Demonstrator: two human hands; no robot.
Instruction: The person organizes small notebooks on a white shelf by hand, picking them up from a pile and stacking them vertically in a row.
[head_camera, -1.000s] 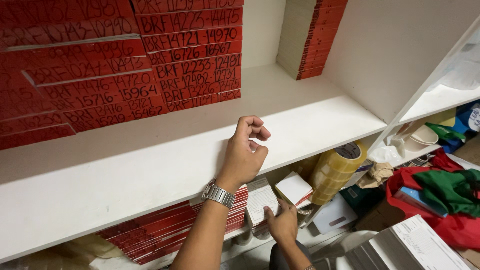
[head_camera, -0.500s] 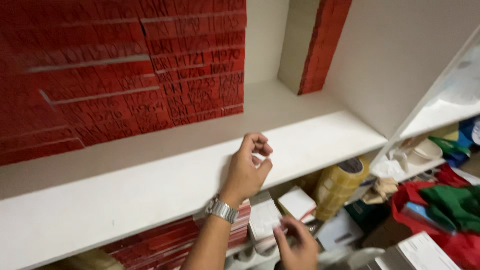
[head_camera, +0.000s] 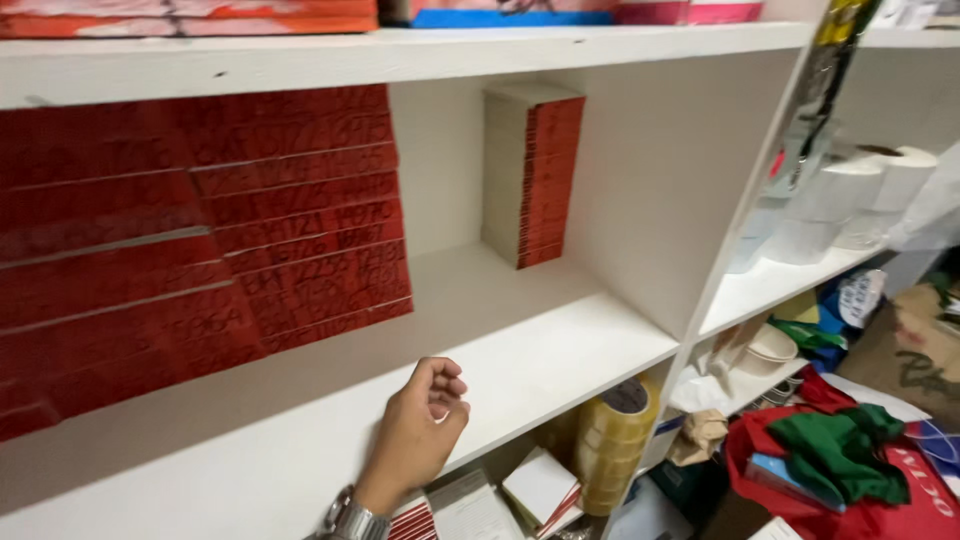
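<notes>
My left hand (head_camera: 418, 435), with a metal wristwatch (head_camera: 355, 520) on the wrist, rests on the front edge of a white shelf (head_camera: 560, 360). Its fingers are curled in and hold nothing. Behind it on the shelf lie stacked red-spined booklets (head_camera: 250, 240) with black handwriting. A smaller stack of red-edged booklets (head_camera: 535, 175) stands upright at the back of the shelf. Just under the hand, on the shelf below, lie white-covered pads (head_camera: 540, 488). My right hand is out of view.
A stack of clear brown tape rolls (head_camera: 610, 440) stands on the lower shelf beside the divider. To the right are white paper rolls (head_camera: 860, 200), bowls (head_camera: 770, 345), and a red bag with green cloth (head_camera: 830, 450). The top shelf (head_camera: 400, 50) holds more booklets.
The view has tilted up and pulled back, showing the top shelf. My left hand stays at the shelf edge with its fingers curled. My right hand, earlier at the pads below, has left the view.
</notes>
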